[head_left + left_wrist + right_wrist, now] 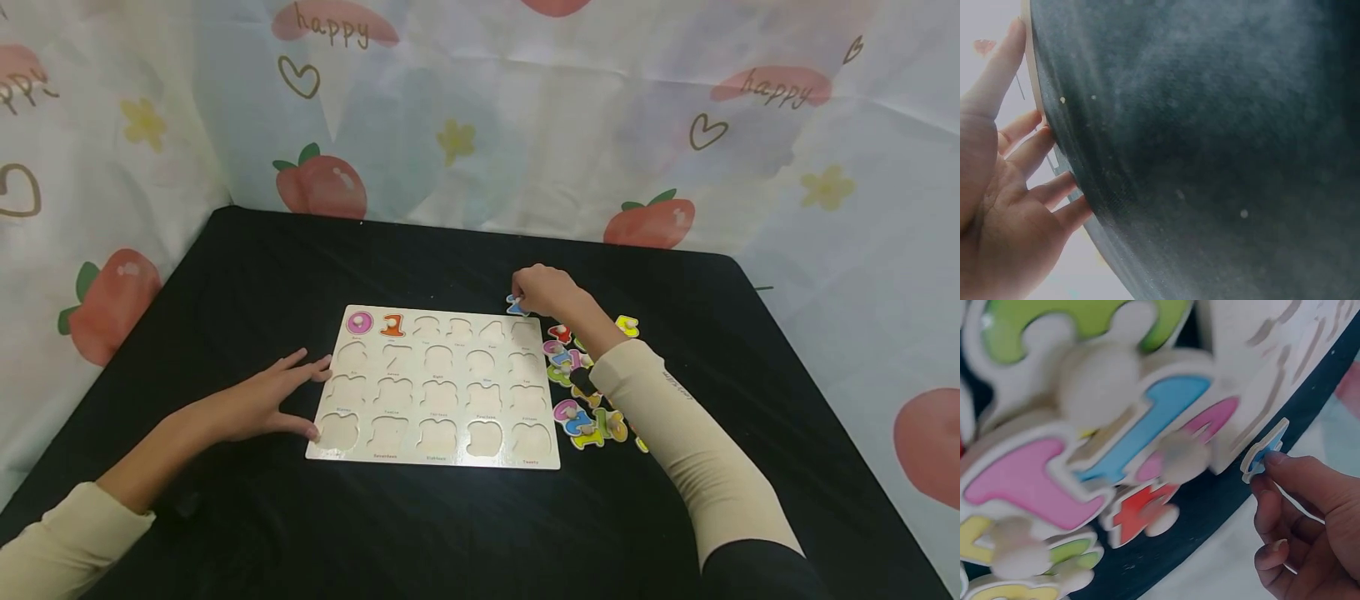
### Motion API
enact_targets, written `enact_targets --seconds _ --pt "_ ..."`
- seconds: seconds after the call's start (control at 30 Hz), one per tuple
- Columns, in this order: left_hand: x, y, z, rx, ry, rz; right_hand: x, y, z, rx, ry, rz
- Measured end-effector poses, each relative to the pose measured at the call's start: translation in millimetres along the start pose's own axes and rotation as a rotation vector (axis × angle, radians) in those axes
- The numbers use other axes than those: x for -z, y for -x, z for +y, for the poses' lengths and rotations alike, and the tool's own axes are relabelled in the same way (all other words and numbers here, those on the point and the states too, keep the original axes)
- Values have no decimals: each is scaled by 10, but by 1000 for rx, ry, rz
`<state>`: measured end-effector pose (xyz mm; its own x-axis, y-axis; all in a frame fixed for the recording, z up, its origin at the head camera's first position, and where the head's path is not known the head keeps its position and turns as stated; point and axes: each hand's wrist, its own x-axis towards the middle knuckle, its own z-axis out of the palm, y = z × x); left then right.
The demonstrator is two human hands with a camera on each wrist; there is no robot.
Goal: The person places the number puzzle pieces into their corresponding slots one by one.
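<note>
A pale wooden number puzzle board (459,387) lies on the black cloth. A purple zero piece (360,323) and an orange number one piece (392,325) sit in its top-row slots. My left hand (258,402) rests at the board's left edge, thumb and fingers spread; the left wrist view shows the fingertips along the rim (1032,69). Beyond the board's top right corner, my right hand (550,290) pinches a blue number piece (514,306) by its knob. In the right wrist view that piece (1267,450) is seen nearly edge-on, so its digit is unclear.
To the right of the board lie several loose knobbed number pieces (588,435), partly overlapping and partly covered by my right forearm. A yellow piece (627,326) is apart from them, farther back. A printed curtain (465,100) stands behind the black table (360,525).
</note>
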<state>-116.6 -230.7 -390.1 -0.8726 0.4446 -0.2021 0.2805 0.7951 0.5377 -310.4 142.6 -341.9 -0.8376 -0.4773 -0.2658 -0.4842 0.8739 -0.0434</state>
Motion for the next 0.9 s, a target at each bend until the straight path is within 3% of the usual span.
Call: enact_targets --seconds 0.4,0.9 --pt "3 -4 -7 2 4 -10 27 -12 -303 73 29 9" --pt "-10 -5 -26 0 3 -4 -10 -70 -582 151 -12 -11"
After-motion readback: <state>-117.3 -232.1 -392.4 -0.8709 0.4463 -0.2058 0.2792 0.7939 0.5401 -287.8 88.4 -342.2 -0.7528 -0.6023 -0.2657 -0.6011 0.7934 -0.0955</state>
